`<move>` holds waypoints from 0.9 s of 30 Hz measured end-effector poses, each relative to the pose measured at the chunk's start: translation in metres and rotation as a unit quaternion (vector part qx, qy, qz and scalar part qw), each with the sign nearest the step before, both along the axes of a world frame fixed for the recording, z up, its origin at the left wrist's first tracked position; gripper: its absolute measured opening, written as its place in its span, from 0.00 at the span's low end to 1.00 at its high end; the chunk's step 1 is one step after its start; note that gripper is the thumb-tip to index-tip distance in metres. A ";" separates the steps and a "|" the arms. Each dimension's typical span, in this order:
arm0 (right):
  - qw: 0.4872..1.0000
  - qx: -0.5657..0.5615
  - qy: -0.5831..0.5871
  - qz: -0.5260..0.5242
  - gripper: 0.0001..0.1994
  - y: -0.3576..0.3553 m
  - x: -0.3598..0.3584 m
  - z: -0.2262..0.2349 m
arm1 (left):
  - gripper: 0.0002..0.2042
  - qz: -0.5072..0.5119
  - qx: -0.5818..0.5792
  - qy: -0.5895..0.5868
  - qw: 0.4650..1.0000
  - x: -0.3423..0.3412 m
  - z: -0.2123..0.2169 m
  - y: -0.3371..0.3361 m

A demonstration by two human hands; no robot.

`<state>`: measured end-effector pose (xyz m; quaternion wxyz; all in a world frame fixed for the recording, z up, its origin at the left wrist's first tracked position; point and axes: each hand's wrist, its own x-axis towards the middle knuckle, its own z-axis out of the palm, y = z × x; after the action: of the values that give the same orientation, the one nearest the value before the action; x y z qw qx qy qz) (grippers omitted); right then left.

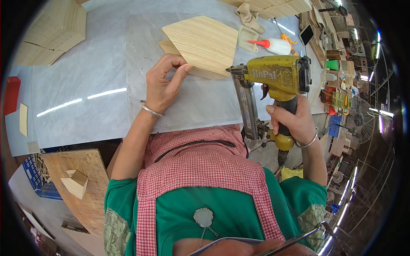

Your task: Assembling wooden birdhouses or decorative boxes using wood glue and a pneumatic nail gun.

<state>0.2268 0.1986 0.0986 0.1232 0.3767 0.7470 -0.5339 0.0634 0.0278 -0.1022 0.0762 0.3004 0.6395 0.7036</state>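
Note:
My right hand (294,121) is wrapped round the black grip of a yellow pneumatic nail gun (273,74). The gun's nose meets or nearly meets the right lower corner of a pale wooden assembly (205,42). That assembly has a pointed, several-sided top panel with fine grain, and other wooden pieces show beneath its left and lower edges. My left hand (165,81) pinches the assembly's near left corner between thumb and fingers. Whatever lies under the top panel is mostly hidden.
A white glue bottle (277,46) with a red nozzle lies beside a shallow tray (247,39) and a crumpled glove (250,18). Stacked wooden panels (53,34) stand at the left on the grey table (85,111). A small wooden piece (76,183) rests on a brown board (81,205).

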 end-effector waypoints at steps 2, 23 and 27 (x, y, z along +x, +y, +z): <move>1.000 0.001 0.000 -0.002 0.09 0.000 -0.001 0.000 | 0.05 -0.010 0.002 -0.006 1.000 -0.002 0.000 -0.001; 1.000 0.025 -0.009 -0.005 0.07 -0.007 -0.002 0.005 | 0.08 -0.025 0.012 -0.088 0.996 -0.004 0.003 0.000; 1.000 0.012 -0.029 0.001 0.07 -0.008 -0.002 0.008 | 0.08 -0.030 0.016 -0.098 0.995 -0.004 0.001 -0.001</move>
<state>0.2243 0.1902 0.1064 0.1410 0.3923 0.7499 -0.5136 0.0595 0.0270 -0.1009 0.1548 0.2499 0.6082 0.7373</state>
